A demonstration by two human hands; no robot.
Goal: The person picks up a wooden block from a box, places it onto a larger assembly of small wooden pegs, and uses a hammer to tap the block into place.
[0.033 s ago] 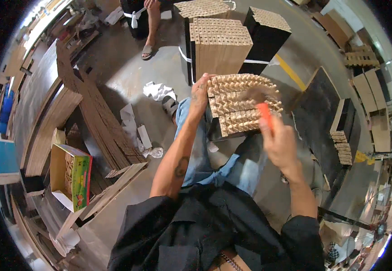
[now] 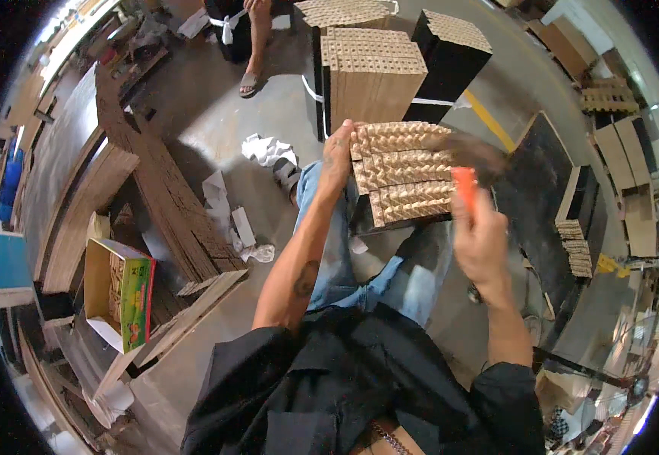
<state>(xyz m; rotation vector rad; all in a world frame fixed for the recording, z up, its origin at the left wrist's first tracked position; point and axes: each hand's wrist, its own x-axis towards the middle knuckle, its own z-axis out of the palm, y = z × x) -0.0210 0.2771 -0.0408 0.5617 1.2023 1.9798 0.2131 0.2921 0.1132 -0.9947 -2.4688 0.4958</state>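
Observation:
Between my knees stands a stack of boards [image 2: 413, 203], its top face covered in rows of short pale wooden pegs. My left hand [image 2: 336, 161] is closed on the stack's left edge, steadying it, with the fingers at the far corner. My right hand [image 2: 479, 241] grips the orange handle of a hammer [image 2: 464, 187] to the right of the pegs. The hammer's head is smeared by motion above the right end of the rows. Some pegs on that side are hidden behind it.
Tied stacks of boards with rows of holes [image 2: 375, 80] stand just beyond, one black-sided [image 2: 451, 64]. An open carton [image 2: 138, 303] of wooden pegs sits at left, near long boards [image 2: 166, 182]. Crumpled paper [image 2: 267, 152] litters the floor. Another person's sandalled foot [image 2: 248, 85] is at the back.
My right hand and the hammer have shifted slightly to the right, uncovering more of the middle pegs. My left hand stays on the stack's edge.

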